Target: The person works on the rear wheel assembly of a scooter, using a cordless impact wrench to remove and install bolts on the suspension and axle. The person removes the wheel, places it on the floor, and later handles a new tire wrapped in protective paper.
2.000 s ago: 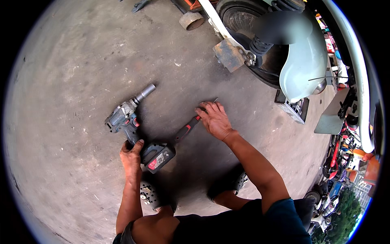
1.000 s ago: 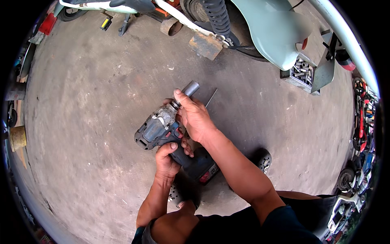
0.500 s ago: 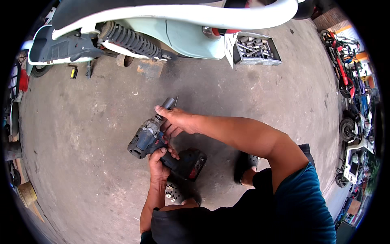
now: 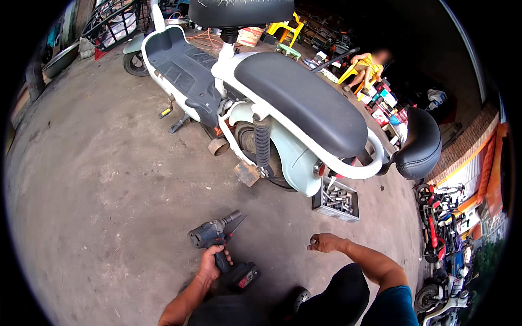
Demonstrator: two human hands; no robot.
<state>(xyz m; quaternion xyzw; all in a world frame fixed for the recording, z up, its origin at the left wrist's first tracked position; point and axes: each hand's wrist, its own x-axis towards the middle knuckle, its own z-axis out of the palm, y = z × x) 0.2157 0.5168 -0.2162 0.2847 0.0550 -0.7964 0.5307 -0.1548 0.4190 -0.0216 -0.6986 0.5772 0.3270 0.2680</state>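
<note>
A person's left hand point(image 4: 209, 263), in the lower left-centre of the frame, is wrapped around the handle of a cordless impact wrench point(image 4: 204, 234). The grip sits below the tool's dark body, and the battery point(image 4: 243, 277) hangs to the lower right of the fingers. A metal socket point(image 4: 231, 217) on the wrench's nose points to the upper right. Just beside it runs the thin shaft of a second hand tool point(image 4: 238, 224); whether this is held or lies on the floor, I cannot tell.

The right hand point(image 4: 324, 243), right of centre and well apart from the wrench, has its fingers loosely bent toward the left, and nothing shows in it. Above it, a metal box point(image 4: 336, 214) full of loose sockets stands on the grey floor point(image 4: 109, 217), between that hand and the tail of a scooter.

The pale green and white scooter point(image 4: 296, 157) fills the upper middle, with a long black seat point(image 4: 304, 103) and a coiled shock absorber point(image 4: 262, 144). A rusty block point(image 4: 246, 173) is beside its rear wheel, between wheel and wrench. At the lower edge is the person's dark-clothed knee point(image 4: 348, 290). Someone in yellow point(image 4: 372, 64) sits at upper right; parked two-wheelers point(image 4: 432, 233) line the right edge.
</note>
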